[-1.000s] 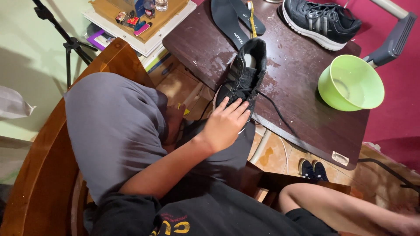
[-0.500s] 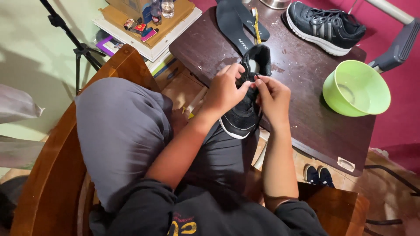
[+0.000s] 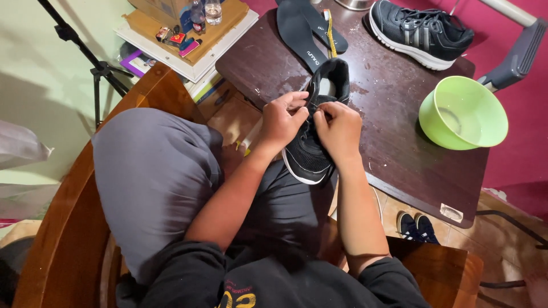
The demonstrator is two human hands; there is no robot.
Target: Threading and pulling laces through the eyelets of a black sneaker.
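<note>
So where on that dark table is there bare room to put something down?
The table is bare between the held shoe and the green bowl, and left of the insoles. It is crowded around both hands, left and right.

Bare dark table (image 3: 388, 108) lies open right of the hands, until the green bowl (image 3: 463, 113) blocks the far right. Up top, two insoles (image 3: 302, 34) and a second shoe (image 3: 419, 31) crowd the back edge.

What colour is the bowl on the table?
Light green; the bowl shows clearly in the head view.
</note>
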